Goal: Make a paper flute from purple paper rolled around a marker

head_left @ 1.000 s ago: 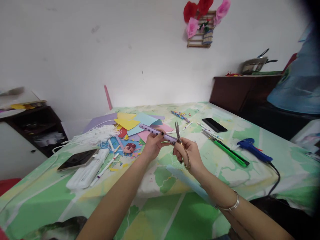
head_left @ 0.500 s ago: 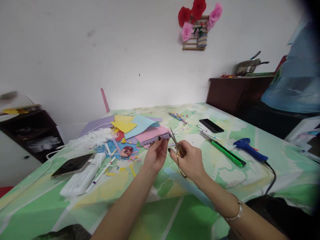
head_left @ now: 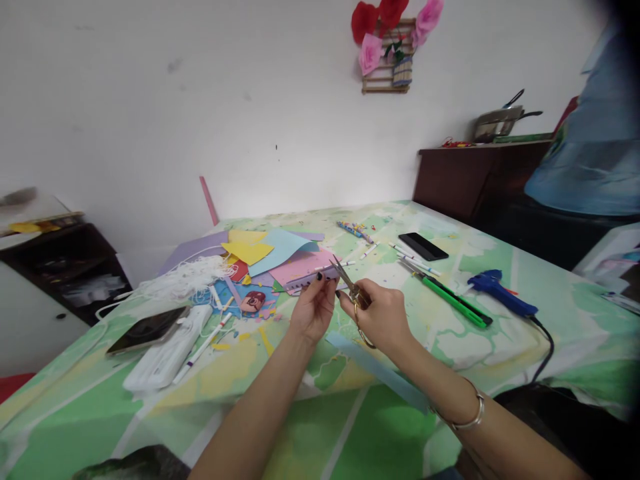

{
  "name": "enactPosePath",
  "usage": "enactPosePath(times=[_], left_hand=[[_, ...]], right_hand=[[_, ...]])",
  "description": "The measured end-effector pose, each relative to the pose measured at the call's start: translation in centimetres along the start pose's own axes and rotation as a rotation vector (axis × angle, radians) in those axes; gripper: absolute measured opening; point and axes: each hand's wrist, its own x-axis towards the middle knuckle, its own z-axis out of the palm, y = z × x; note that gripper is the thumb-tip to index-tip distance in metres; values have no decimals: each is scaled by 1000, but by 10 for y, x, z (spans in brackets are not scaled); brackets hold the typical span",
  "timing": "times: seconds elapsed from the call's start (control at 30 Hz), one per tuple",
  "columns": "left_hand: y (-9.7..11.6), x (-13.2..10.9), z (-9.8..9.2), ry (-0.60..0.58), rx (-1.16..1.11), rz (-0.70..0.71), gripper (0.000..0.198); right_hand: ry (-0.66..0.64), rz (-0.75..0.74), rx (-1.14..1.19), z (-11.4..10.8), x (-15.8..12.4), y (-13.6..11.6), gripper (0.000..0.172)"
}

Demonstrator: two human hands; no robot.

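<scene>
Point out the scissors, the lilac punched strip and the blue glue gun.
scissors (head_left: pixel 344 277), head view, on the blades.
lilac strip (head_left: pixel 306 281), head view, on its punched middle.
glue gun (head_left: pixel 501 297), head view, on the blue body.

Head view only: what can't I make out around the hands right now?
Head view, purple strip, near end: covered by fingertips of the left hand.
Head view, whether the scissors blades touch the strip: too small.
Head view, scissors handles: partly wrapped by the right hand.
Head view, glue gun cable: drops past the table edge, plug cut off.
</scene>
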Motion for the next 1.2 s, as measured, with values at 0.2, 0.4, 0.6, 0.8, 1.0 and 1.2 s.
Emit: enactPosePath(times=[0.2, 0.4, 0.6, 0.8, 1.0, 1.2], left_hand=[[-3, 4, -3, -18, 34, 2, 22], [-1, 4, -4, -57, 101, 14, 14], [-1, 5, -3, -29, 78, -30, 19], [-1, 2, -6, -170, 79, -27, 15], [1, -1, -6, -149, 54, -4, 21], [-2, -3, -4, -94, -1, -45, 30]], right_hand=[[41, -46, -53, 0, -1, 5, 28], [48, -74, -73, 0, -1, 12, 28], [43, -102, -83, -2, 2, 18, 28], [0, -23, -31, -3, 2, 16, 33], [-12, 27, 55, -7, 1, 12, 32], [-7, -4, 46, -8, 0, 11, 26]])
